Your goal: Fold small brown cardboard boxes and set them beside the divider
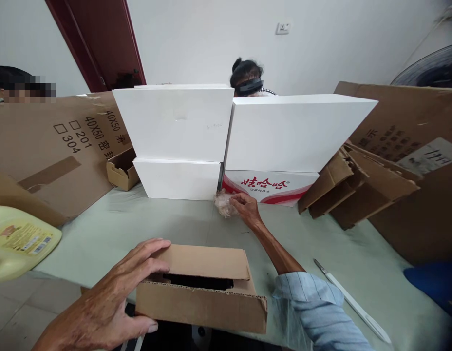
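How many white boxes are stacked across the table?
4: the upper left box, lower left box, upper right box and lower right box with red lettering. Others may be hidden behind.

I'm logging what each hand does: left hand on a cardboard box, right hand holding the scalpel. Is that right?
Not the scalpel: the head view shows the right hand holding crumpled clear plastic. The left hand is on a cardboard box.
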{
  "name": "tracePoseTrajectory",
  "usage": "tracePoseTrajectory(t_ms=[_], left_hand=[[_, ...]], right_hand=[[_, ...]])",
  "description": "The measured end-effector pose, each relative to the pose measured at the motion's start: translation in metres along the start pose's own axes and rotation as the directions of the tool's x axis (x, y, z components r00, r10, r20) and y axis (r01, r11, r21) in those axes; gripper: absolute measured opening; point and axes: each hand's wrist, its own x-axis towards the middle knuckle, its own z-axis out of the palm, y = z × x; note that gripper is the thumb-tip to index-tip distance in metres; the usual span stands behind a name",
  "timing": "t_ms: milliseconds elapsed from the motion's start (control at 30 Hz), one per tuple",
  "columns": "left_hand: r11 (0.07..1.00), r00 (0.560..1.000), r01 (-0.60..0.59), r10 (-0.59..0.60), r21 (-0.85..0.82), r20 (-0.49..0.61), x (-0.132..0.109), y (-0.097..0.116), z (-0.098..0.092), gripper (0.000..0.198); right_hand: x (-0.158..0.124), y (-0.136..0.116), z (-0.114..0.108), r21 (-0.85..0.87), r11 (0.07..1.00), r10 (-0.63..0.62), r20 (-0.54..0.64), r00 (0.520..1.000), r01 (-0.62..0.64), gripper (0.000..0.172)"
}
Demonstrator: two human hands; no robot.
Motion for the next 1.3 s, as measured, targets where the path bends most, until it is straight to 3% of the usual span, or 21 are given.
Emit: tracePoseTrajectory(t_ms=[167,533,867,1200,1300], left_hand=[[1.000,1.000,-0.004,0.004,-0.003,-0.013,0.000,0.000,0.001,0.077],[1.000,1.000,-0.004,0.004,0.002,-0.004,-0.001,0.000,0.001,0.079],[1.000,1.000,-0.011,0.011,0.001,-0.022,0.001,0.003,0.001,0.078],[1.000,1.000,-0.007,0.007,0.000,-0.016,-0.001,0.001,0.002,0.079],[1.000,1.000,-0.005,0.005,0.007,-0.011,-0.001,0.002,0.001,0.078]], right_hand=[[-0.002,0.002,0.002,-0.047,0.999,-0.009,0.021,1.000,0.010,0.029],[-0.002,0.016,0.012,-0.227,0.967,-0.137,-0.093,0.986,0.113,0.019],[0.009,0.022,0.013,-0.258,0.948,-0.219,-0.111,0.969,0.185,0.016],[0.024,0.031,0.005,-0.266,0.956,-0.149,-0.091,0.985,0.120,0.019],[0.028,0.031,0.001,-0.282,0.956,-0.107,-0.084,0.991,0.080,0.026]])
